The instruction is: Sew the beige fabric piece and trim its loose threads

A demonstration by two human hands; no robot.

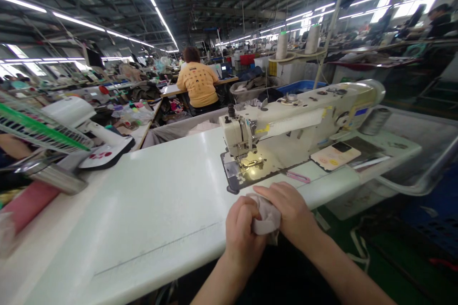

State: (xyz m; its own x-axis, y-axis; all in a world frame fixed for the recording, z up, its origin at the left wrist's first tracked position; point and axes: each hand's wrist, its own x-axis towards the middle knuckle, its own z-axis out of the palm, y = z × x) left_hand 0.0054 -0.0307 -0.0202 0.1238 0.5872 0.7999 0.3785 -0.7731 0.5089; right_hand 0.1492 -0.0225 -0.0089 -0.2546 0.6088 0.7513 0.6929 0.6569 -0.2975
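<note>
A bunched piece of light grey fabric (266,217) is held between my two hands at the front edge of the sewing table (161,200). My left hand (245,224) is closed around its left side, fingers curled in. My right hand (286,205) grips it from the right, with the fingers lying over the top. Just beyond my hands stands an industrial sewing machine (286,119), its needle area lit. Pink-handled thread snips (297,177) lie on the machine bed, apart from my right hand.
A phone in a pale case (335,155) and a grey thread cone (375,121) sit at the machine's right. To the left are a white fan (71,114) and a steel cup (53,176). A person in a yellow shirt (198,83) sits ahead, facing away. Fabric-filled bins stand behind the machine.
</note>
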